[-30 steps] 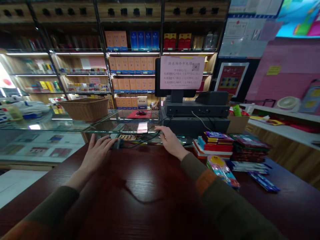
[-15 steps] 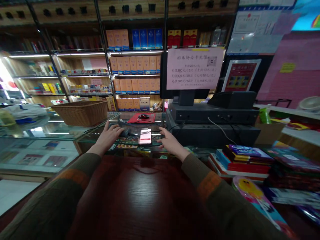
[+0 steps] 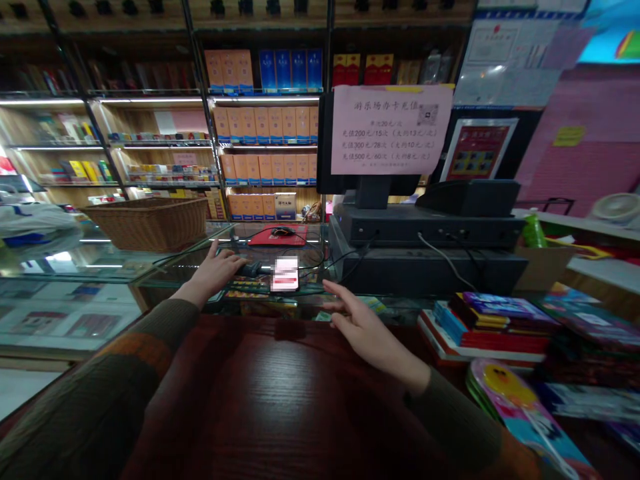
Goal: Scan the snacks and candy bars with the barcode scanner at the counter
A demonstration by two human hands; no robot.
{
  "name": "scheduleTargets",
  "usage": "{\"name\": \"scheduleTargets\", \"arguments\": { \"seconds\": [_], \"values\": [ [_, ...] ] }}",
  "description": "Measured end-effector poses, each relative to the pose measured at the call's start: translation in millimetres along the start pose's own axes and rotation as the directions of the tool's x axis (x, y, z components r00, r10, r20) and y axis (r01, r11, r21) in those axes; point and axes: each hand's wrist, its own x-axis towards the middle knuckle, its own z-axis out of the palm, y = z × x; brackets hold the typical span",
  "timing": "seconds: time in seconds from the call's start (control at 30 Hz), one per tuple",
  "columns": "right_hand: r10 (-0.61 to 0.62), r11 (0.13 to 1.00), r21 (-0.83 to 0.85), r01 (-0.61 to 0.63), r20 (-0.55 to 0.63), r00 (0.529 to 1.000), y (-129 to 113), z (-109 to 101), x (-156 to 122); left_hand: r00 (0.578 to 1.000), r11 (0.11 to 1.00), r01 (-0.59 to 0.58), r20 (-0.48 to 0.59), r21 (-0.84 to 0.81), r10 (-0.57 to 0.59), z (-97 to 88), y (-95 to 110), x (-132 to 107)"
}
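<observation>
We're apparently handling the dark device (image 3: 254, 269), at three o'clock from our left hand (image 3: 216, 269), grip unclear. Our right hand (image 3: 367, 332) spreads wide, empty; lifting would call for closing fingers.

You are in a shop: lit shelves (image 3: 265, 101) lined with boxed goods (image 3: 267, 125) face you across a glass counter (image 3: 155, 275). Near you stands a till (image 3: 400, 231), and the pink sign (image 3: 393, 130) on its monitor (image 3: 325, 143) lists top-up prices of 200, 300 and 500 yuan.
</observation>
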Motion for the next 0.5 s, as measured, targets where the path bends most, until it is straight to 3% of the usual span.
{"name": "scheduleTargets", "arguments": {
  "seconds": [0.13, 0.3, 0.4, 0.5],
  "values": [
    [0.026, 1.0, -0.016, -0.025, 0.041, 0.999, -3.9, -13.0, -19.7, 0.998, 0.999, -0.048, 0.049, 0.003, 0.048, -4.5, 5.7, 9.2],
    [0.094, 0.996, 0.015, -0.094, -0.007, 0.996, -6.1, -27.4, -54.3, 0.991, 0.995, -0.088, 0.106, 0.051, 0.082, -10.0, 10.0, 18.9],
    [0.164, 0.986, 0.021, -0.164, -0.028, 0.986, -14.9, -40.2, -84.8, 0.986, 0.987, -0.15, 0.086, 0.049, 0.146, -13.4, 5.8, 21.3],
    [0.159, 0.986, -0.037, -0.161, -0.051, 0.986, -28.2, -61.2, -116.2, 0.994, 0.996, -0.092, 0.052, -0.007, 0.093, -23.3, 11.1, 6.9]
  ]
}}
